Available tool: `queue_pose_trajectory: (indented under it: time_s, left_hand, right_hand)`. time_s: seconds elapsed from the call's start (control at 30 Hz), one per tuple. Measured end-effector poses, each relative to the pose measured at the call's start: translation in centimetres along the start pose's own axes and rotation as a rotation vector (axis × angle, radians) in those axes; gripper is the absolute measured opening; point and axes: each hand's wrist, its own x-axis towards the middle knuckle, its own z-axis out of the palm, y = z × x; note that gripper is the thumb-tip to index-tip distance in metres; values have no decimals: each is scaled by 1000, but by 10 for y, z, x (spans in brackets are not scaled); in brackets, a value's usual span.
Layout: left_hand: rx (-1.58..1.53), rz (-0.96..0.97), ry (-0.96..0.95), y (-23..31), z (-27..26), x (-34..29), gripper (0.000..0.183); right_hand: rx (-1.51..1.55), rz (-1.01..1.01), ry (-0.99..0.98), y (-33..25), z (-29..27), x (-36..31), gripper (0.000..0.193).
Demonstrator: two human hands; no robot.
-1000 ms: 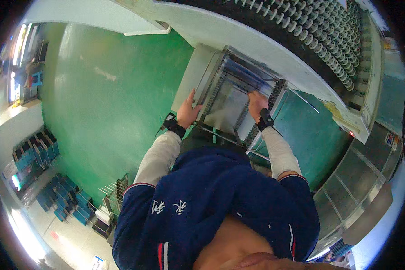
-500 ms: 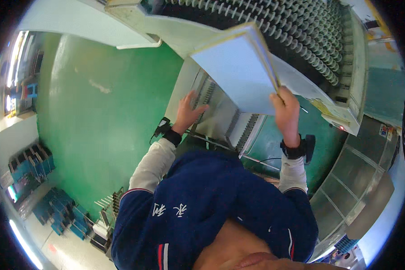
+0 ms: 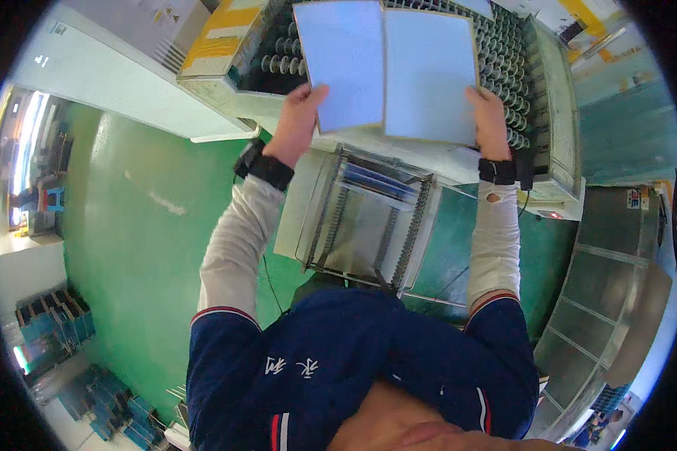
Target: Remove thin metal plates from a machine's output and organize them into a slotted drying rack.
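Now the left hand point(image 3: 296, 120), empty before, is occupied too.
It grips one pale panel point(image 3: 346, 64), the right hand point(image 3: 490, 120) a second panel point(image 3: 431, 71), side by side just beyond them, over the roller conveyor point(image 3: 510, 60).

Left hand point(image 3: 290, 126), right hand point(image 3: 490, 124) partly hidden behind 2 pale panels point(image 3: 430, 75), rollers point(image 3: 513, 79) partly covered

White written characters point(image 3: 292, 367) were borne by the dark blue shirt point(image 3: 353, 327). Yellow warning triangles point(image 3: 165, 15) were shown on the grey cabinet point(image 3: 137, 37); a sticker point(image 3: 638, 198), too small to be read, was seen on the metal cupboard point(image 3: 613, 225).
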Motion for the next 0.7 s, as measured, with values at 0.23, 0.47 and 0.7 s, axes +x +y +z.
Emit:
queue_pose_trajectory:
  time_s: [0.23,0.47,0.7]
  left_hand:
    - [1289,866,355,21,0,75,49]
    - [1624,896,42,-9,19,102,46]
    - [1572,803,-103,-15,36,142,39]
  right_hand:
    - [-840,-659,376,12,-20,-20,45]
    - [-894,-654,258,8,12,-39,42]
    - [-841,-667,255,8,5,2,40]
